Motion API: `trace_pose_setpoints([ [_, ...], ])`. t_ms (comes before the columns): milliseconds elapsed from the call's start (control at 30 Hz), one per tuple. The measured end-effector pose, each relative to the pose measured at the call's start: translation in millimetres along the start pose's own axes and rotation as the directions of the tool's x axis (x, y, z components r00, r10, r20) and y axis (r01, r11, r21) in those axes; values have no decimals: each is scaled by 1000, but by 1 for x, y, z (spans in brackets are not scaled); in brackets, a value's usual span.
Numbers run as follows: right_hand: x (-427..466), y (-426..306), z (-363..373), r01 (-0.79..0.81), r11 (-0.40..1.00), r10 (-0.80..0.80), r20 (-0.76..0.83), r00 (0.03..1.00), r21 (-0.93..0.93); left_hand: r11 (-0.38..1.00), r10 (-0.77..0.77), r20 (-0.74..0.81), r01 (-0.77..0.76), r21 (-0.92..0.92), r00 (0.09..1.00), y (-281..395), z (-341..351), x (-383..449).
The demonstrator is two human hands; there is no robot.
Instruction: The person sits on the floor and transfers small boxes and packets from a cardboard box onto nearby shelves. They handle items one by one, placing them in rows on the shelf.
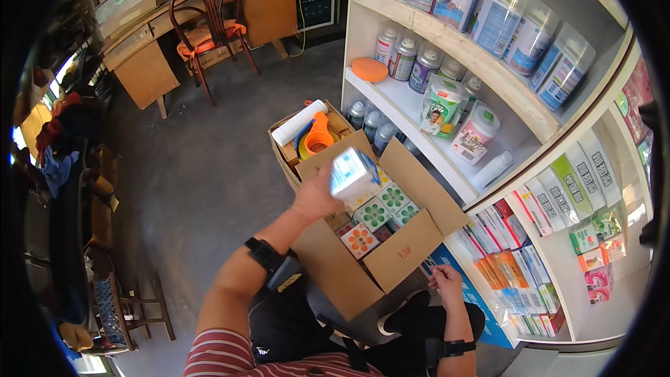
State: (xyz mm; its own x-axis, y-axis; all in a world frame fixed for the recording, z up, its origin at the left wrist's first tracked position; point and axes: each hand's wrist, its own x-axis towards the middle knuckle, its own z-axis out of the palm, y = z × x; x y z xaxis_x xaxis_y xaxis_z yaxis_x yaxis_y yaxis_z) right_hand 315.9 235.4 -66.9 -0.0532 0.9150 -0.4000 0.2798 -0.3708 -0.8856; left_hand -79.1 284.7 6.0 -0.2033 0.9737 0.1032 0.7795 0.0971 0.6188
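Observation:
My left hand [313, 193] grips a small white-and-blue package [352, 174], blurred by motion, above an open cardboard carton [335, 267]. Inside that carton sit several small square boxes with flower prints, among them a green-flower box [375, 214] and an orange-flower box [360, 240]. The package and my hand hide part of the carton's contents. Its flaps are folded outward, and the near flap [404, 254] bears red handwriting. My right hand [447, 281] hovers beside the near right corner of the carton, its fingers loosely bent and nothing visible in them.
A second carton [285, 159] behind holds a white roll [299, 122] and an orange tape dispenser [318, 139]. To the right, white shelves [403, 102] carry spray cans, tubs [444, 104] and boxed goods [502, 267]. A wooden chair [207, 15] and desk [144, 70] stand far left.

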Motion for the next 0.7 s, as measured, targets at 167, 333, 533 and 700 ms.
trace_pose_setpoints([
  [167,-1,-8,8,1,1000,-2,34,999,3,960,-259,-208,228,-161,943,-66,-64,45],
  [333,3,-11,13,3,999,0,50,999,-42,936,-344,-149,351,21,927,-91,-74,87],
  [533,10,-7,17,28,996,-23,65,998,-87,890,-267,-26,257,378,963,-71,-48,131],
  [700,9,-5,15,39,992,-32,64,997,-120,817,-267,-28,241,523,963,-60,-37,138],
])
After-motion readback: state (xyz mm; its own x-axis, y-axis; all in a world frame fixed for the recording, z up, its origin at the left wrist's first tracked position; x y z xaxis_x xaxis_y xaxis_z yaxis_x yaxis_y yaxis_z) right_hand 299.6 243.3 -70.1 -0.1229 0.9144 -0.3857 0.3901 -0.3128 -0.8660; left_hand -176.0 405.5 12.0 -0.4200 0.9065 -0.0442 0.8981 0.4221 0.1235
